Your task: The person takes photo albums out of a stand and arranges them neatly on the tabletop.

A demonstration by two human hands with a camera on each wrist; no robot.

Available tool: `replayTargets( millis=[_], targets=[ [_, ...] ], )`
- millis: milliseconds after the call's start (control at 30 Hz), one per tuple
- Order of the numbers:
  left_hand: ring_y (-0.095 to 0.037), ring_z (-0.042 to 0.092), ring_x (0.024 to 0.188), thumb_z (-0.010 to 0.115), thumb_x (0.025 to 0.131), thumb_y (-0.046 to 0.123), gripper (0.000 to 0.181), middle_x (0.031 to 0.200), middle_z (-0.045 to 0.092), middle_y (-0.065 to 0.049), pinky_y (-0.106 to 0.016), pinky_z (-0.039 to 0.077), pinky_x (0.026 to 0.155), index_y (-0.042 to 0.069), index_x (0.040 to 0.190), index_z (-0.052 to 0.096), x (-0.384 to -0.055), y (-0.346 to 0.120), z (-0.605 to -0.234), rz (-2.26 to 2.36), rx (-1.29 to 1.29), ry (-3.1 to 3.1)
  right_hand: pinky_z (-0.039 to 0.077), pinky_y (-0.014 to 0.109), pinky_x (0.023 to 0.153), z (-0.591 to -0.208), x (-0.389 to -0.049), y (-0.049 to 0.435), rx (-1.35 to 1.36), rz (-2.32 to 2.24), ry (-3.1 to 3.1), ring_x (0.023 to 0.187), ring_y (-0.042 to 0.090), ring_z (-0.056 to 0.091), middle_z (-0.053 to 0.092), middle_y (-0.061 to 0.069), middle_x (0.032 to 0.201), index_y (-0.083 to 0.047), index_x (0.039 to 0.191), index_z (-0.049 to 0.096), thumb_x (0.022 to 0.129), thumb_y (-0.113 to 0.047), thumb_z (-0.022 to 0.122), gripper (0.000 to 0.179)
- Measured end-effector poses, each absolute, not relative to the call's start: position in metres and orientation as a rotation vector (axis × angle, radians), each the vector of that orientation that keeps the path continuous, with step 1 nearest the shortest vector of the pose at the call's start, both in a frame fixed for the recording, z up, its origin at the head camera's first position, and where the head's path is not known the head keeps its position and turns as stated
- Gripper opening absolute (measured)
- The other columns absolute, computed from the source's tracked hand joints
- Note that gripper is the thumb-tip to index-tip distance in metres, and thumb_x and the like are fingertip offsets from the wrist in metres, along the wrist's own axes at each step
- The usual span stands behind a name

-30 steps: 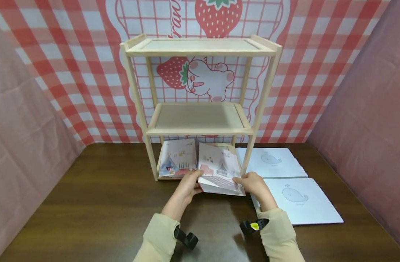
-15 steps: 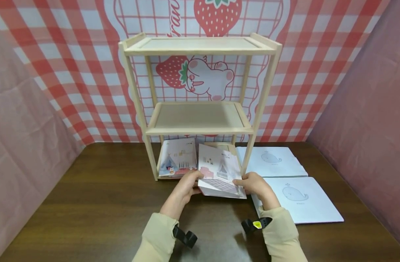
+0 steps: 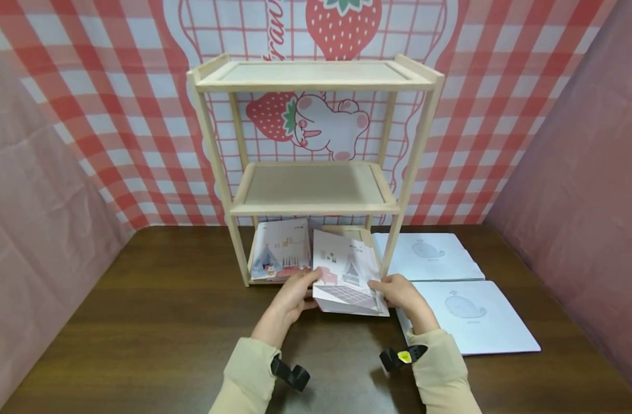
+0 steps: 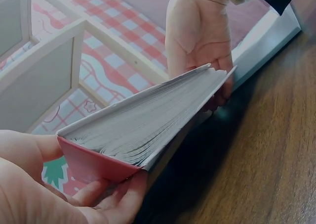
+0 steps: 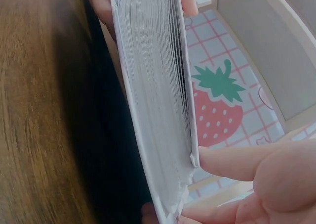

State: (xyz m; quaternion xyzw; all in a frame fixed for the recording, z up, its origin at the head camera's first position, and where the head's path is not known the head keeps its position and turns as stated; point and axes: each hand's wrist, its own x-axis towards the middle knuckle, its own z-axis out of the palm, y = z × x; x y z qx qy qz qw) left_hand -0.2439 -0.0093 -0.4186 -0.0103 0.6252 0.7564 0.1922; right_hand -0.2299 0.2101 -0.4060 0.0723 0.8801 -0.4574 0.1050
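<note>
A thick hardcover book [image 3: 344, 261] with a pale room drawing on its cover tilts at the front of the bottom shelf, its near end jutting past the shelf edge. My left hand [image 3: 290, 296] grips its left side, thumb on the cover and fingers underneath. In the left wrist view that side is a red spine [image 4: 96, 159]. On the opposite side my right hand [image 3: 402, 296] pinches the loose cover edges. The page block [image 5: 153, 85] fans slightly in the right wrist view. Left of it, another illustrated book [image 3: 283, 247] lies on the same shelf.
The light wooden rack [image 3: 316, 208] has three levels, with the middle board above the books. To the right, two white whale-printed covers or pages [image 3: 468, 319] lie flat on the brown table [image 3: 140, 333]. A red checked cloth [image 3: 129, 115] hangs behind.
The book has come slightly toward me, its near end a little lower in the head view. Both hands keep their hold on it.
</note>
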Motion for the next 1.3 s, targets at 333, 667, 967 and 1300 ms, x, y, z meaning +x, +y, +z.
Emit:
replayTargets(
  millis=[333,667,967,1300],
  targets=[
    [-0.01,0.055,0.07,0.054,0.089,0.023,0.015,0.072,0.058,0.004,-0.026,0.046,0.064,0.01,0.084,0.058,-0.245,-0.011,-0.426,2.267,-0.144,1.653,0.035,0.023,0.049,-0.411,-0.232,0.208,0.25,-1.324,2.651,0.05,0.01,0.035,0.033,-0.004,0.051,-0.005,0.066,0.05,0.088,-0.03,0.055,0.034],
    [-0.011,0.054,0.069,0.055,0.087,0.022,0.017,0.078,0.055,0.001,-0.026,0.046,0.064,0.006,0.092,0.057,-0.241,-0.017,-0.427,2.161,-0.079,1.688,0.044,0.023,0.052,-0.413,-0.227,0.209,0.263,-1.326,2.635,0.055,0.012,0.043,0.039,0.0,0.058,0.01,0.094,0.059,0.09,-0.026,0.052,0.037],
    [-0.013,0.053,0.072,0.055,0.086,0.019,0.011,0.083,0.051,-0.002,-0.029,0.044,0.067,0.011,0.087,0.049,-0.241,-0.019,-0.417,2.098,-0.023,1.697,0.043,0.026,0.053,-0.405,-0.227,0.211,0.252,-1.288,2.659,0.053,0.014,0.042,0.037,0.0,0.052,0.006,0.085,0.059,0.088,-0.027,0.055,0.034],
    [-0.01,0.056,0.065,0.053,0.084,0.014,0.01,0.073,0.055,0.002,-0.026,0.046,0.063,0.006,0.091,0.051,-0.236,-0.016,-0.418,2.127,-0.012,1.69,0.034,0.026,0.053,-0.408,-0.222,0.209,0.254,-1.146,2.78,0.054,0.016,0.043,0.044,0.001,0.053,-0.001,0.073,0.06,0.087,-0.03,0.056,0.033]
  ],
)
